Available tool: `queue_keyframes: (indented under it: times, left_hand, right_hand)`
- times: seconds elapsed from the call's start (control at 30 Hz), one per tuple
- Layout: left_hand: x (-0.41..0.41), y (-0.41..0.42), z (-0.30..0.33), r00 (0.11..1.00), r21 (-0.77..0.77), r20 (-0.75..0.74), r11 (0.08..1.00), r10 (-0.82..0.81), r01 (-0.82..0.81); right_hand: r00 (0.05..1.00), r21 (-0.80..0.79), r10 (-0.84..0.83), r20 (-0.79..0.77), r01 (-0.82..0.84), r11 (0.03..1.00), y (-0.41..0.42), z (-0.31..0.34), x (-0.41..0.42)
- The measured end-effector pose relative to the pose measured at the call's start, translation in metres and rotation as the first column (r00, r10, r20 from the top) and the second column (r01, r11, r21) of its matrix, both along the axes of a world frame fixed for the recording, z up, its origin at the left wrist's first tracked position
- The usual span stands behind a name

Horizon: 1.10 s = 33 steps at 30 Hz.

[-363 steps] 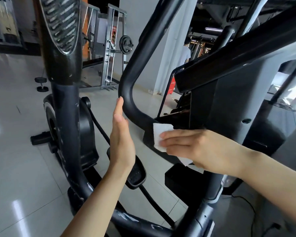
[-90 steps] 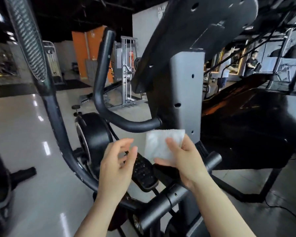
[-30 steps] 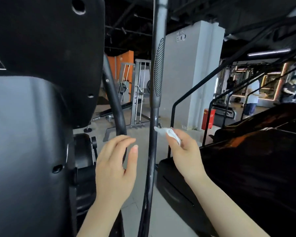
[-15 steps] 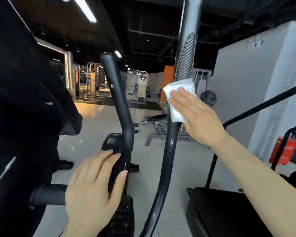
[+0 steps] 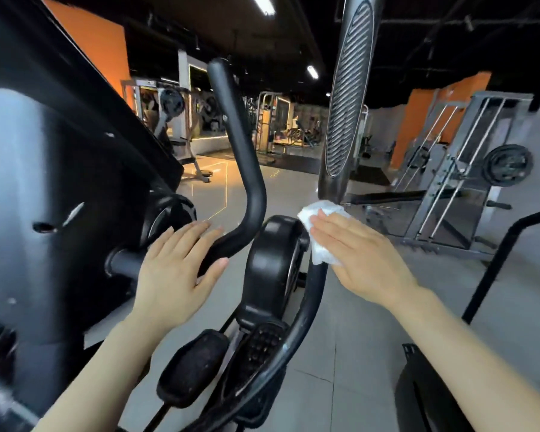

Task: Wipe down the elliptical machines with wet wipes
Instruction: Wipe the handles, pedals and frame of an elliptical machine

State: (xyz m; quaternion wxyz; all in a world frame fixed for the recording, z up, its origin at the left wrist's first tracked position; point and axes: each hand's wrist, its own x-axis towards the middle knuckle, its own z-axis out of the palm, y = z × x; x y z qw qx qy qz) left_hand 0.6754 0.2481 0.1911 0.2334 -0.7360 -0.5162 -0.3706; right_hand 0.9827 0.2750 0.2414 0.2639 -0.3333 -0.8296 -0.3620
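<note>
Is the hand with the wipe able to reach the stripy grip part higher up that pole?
Probably yes. The right hand presses the wet wipe on the pole just below the ribbed grip, and nothing sits between them along the bar.

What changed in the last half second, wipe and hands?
The right hand slid the wet wipe down the moving arm bar, from beside the ribbed grip to below it. The wipe is more bunched. Unchanged: flat fingers press the wipe to the bar; the left hand rests open against the fixed handlebar.
</note>
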Motion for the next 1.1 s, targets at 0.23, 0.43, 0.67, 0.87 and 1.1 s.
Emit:
queue_keyframes:
  times: [0.23, 0.43, 0.67, 0.87, 1.1]
  left_hand:
    - [0.048, -0.087, -0.013, 0.805, 0.044, 0.419, 0.894, -0.421, 0.445]
    - [0.054, -0.13, -0.052, 0.653, 0.061, 0.665, 0.898, -0.362, 0.436]
    - [0.017, -0.151, -0.083, 0.27, -0.017, 0.958, 0.921, -0.097, 0.39]
    - [0.013, -0.177, -0.102, 0.648, -0.08, 0.762, 0.991, -0.008, 0.106]
    - [0.014, -0.206, -0.11, 0.485, -0.177, 0.875, 0.941, 0.017, 0.287]
  right_hand:
    - [0.504, -0.421, 0.021, -0.863, -0.743, 0.52, -0.109, -0.027, -0.07]
    - [0.27, -0.364, -0.478, -0.836, -0.925, 0.113, -0.149, -0.073, -0.123]
    - [0.181, -0.291, -0.716, -0.674, -0.956, 0.032, -0.164, -0.095, -0.151]
    - [0.151, -0.347, -0.694, -0.704, -0.926, 0.151, -0.178, -0.1, -0.164]
    - [0.252, -0.427, -0.686, -0.683, -0.899, 0.095, -0.2, -0.121, -0.179]
